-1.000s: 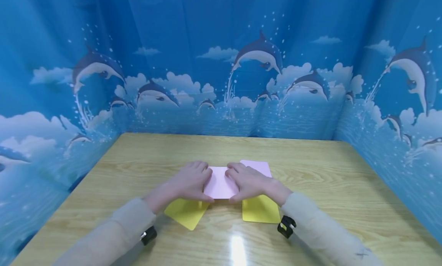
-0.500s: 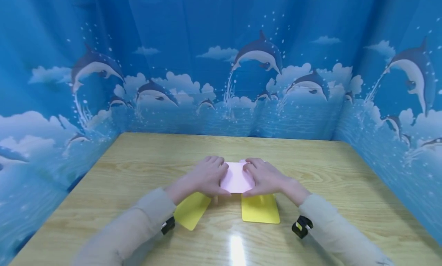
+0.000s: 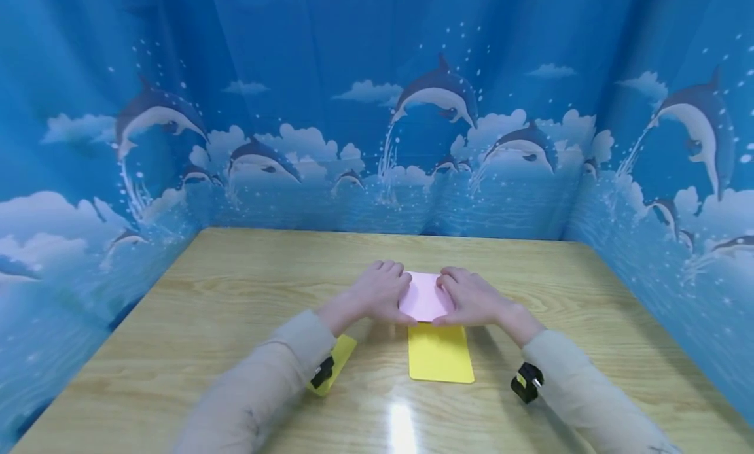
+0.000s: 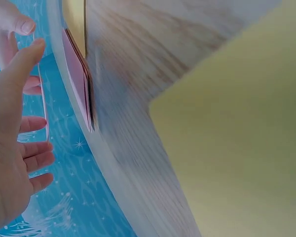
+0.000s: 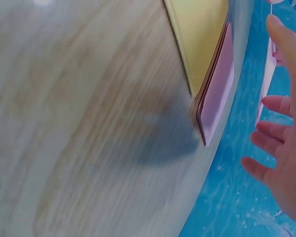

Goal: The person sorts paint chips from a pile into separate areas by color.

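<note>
A pink card (image 3: 425, 298) is held level between both hands, raised off the table as the wrist views show. My left hand (image 3: 381, 293) grips its left side, thumb at the near edge and fingers towards the far edge. On the right side my right hand (image 3: 472, 298) grips it the same way. Below the held card lies a small pile of pink cards (image 5: 219, 86), hidden in the head view. A yellow card (image 3: 440, 354) lies flat right in front of that pile. Another yellow card (image 3: 343, 354) lies askew, partly covered by my left forearm.
The wood-grain table (image 3: 235, 277) spreads around the cards. A blue dolphin-print curtain (image 3: 330, 114) closes off the back and both sides. Black wrist devices (image 3: 527, 382) sit under both forearms.
Both hands have moved right and slightly away with the pink card, from between the yellow cards to over the pink pile. My left forearm now covers more of the left yellow card.
</note>
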### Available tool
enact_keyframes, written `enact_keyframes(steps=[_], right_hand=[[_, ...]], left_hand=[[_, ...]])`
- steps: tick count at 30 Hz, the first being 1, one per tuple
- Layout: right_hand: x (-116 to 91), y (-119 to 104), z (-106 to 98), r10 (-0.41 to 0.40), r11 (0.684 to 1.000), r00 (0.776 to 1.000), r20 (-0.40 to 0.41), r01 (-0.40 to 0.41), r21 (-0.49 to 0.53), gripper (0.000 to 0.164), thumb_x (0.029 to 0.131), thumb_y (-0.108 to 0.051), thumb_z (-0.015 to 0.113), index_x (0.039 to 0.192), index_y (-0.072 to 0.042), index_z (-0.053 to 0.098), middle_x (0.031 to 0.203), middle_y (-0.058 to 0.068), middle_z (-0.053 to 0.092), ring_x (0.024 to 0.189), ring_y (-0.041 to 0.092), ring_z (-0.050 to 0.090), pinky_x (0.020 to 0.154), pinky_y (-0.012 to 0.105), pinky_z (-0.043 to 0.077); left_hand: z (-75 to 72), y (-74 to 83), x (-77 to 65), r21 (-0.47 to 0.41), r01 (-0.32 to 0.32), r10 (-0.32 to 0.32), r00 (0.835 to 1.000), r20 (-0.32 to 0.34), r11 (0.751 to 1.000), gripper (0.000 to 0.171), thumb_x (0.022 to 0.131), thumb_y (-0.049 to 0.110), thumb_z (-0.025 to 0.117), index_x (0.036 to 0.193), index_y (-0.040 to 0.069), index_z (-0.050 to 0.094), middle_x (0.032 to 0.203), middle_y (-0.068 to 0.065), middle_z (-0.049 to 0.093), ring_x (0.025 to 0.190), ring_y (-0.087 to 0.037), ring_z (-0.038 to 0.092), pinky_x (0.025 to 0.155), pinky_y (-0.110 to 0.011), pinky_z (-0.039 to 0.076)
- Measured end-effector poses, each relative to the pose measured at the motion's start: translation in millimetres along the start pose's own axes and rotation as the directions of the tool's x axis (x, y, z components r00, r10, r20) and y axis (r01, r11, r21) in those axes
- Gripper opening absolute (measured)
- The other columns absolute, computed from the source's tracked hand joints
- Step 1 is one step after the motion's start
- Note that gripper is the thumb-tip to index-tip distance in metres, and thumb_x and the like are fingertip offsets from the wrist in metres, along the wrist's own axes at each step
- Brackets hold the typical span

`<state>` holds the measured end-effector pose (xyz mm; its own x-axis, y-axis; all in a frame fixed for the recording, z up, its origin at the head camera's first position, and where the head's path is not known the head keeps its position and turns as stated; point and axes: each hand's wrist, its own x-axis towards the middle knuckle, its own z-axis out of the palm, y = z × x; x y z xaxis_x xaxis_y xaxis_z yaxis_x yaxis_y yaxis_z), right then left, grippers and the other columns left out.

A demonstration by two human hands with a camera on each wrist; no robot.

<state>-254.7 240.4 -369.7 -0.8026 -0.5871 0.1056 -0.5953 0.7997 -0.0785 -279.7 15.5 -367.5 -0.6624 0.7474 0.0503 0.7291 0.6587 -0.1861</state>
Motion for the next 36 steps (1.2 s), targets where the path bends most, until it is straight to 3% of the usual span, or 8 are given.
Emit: enact_keyframes(steps=[9,18,24,31,36], right_hand=[[1.9,12.6,1.0,0.041,0.999,0.999,0.034,-0.04,-0.025,0.082,0.072,-0.071,0.058,0.117,-0.003,0.052,0.125,0.02,0.048,0.111,0.034,0.048,0.086,0.053,0.043],[5.7,20.6,5.6,0.071,0.996,0.994,0.082,-0.075,0.047,0.079,0.072,-0.068,0.061,0.117,-0.003,0.051,0.121,0.018,0.048,0.105,0.031,0.048,0.088,0.049,0.042],[6.3,26.0,10.3,0.115,0.988,0.982,0.148,-0.129,0.086,0.084,0.07,-0.067,0.063,0.123,-0.002,0.048,0.125,0.019,0.045,0.107,0.031,0.046,0.092,0.048,0.041],[12.3,28.4,14.1,0.102,0.993,0.98,0.172,-0.111,0.043,0.081,0.072,-0.064,0.065,0.123,-0.002,0.049,0.123,0.017,0.047,0.104,0.029,0.049,0.09,0.046,0.043],[14.3,29.0,14.9,0.132,0.99,0.967,0.217,-0.141,0.027,0.083,0.073,-0.065,0.063,0.127,-0.004,0.047,0.129,0.017,0.044,0.11,0.03,0.046,0.094,0.047,0.04]], left_hand=[[4.7,0.2,15.7,-0.008,-0.003,0.003,1.0,-0.001,1.0,0.082,0.071,0.08,0.045,0.115,0.011,0.053,0.107,-0.005,0.049,0.099,-0.019,0.045,0.088,-0.035,0.039],[9.9,1.5,28.1,-0.009,0.022,-0.021,0.999,0.035,1.0,0.084,0.07,0.081,0.046,0.117,0.011,0.051,0.109,-0.005,0.05,0.099,-0.019,0.045,0.088,-0.034,0.04],[16.6,4.6,36.6,-0.04,0.045,-0.042,0.996,0.076,0.998,0.091,0.068,0.082,0.047,0.123,0.01,0.049,0.112,-0.005,0.05,0.102,-0.019,0.044,0.092,-0.034,0.038],[24.9,3.9,39.4,-0.073,0.091,-0.08,0.986,0.146,0.993,0.096,0.067,0.082,0.047,0.13,0.01,0.046,0.122,-0.006,0.049,0.11,-0.02,0.044,0.098,-0.036,0.035],[23.9,3.1,39.3,-0.105,0.088,-0.069,0.982,0.173,0.991,0.094,0.071,0.079,0.049,0.136,0.011,0.042,0.126,-0.006,0.047,0.113,-0.02,0.043,0.101,-0.036,0.033]])
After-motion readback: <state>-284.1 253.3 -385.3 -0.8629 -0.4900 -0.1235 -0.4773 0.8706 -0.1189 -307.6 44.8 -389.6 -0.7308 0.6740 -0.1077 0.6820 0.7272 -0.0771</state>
